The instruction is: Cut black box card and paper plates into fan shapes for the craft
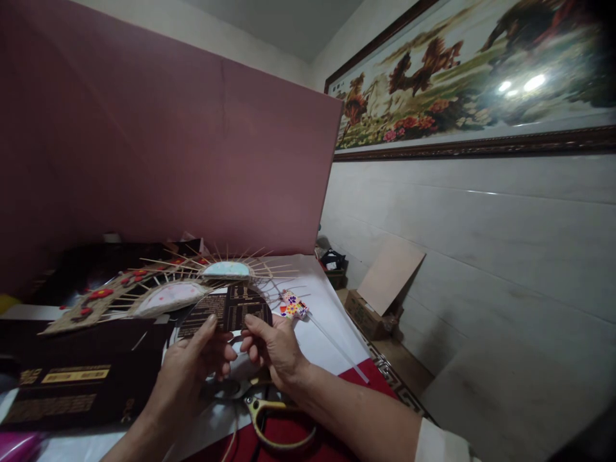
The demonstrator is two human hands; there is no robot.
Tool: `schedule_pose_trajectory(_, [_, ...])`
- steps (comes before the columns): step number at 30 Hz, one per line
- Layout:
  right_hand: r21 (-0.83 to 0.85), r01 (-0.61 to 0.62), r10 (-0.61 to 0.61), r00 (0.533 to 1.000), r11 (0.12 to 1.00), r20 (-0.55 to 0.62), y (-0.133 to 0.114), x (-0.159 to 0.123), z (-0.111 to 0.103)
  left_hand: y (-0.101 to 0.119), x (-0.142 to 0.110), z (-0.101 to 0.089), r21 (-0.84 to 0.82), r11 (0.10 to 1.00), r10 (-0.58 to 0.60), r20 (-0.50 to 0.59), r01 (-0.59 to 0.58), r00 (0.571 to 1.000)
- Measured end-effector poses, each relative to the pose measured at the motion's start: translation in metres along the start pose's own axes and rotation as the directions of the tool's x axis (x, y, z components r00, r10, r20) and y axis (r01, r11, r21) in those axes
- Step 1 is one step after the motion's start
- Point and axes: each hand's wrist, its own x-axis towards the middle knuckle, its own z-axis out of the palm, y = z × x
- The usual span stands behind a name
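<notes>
Between both hands is a half-round piece of dark printed cardboard (235, 308), its curved edge facing away. My left hand (202, 350) pinches it near its lower left, thumb on top. At its lower right, my right hand (269, 343) grips it the same way, with the fingers curled beneath. Just below the hands lie scissors (282, 427) with yellowish handles, their blades partly hidden. Beyond the cardboard sit a half-round woven piece with a pale blue centre (226, 269) and one with a white, pink-dotted centre (168, 298), thin sticks fanning out from each.
A flat dark printed box (81, 372) lies at left. A flower-patterned piece (293, 305) and a clear stick (341, 350) rest on white paper at right. A pink panel (183, 141) stands behind; a cardboard box (368, 314) is on the floor by the wall.
</notes>
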Motion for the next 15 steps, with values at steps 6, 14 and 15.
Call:
schedule_pose_trajectory(6, [0.002,0.017,-0.017,1.0,1.0,-0.007,0.0,0.0017,-0.0008,0.0001,0.0019,-0.0046,-0.023,0.997,0.078,-0.015,-0.079,0.997])
schedule_pose_trajectory(14, [0.031,-0.028,0.027,0.999,0.999,0.029,-0.0007,-0.0021,0.0015,-0.0008,0.003,-0.004,-0.032,0.997,0.064,-0.013,-0.065,0.998])
schedule_pose_trajectory(15, [0.022,-0.031,0.031,0.999,0.999,0.019,-0.001,-0.0028,0.0018,-0.0011,0.0031,-0.0038,-0.026,0.998,0.065,-0.008,-0.065,0.998])
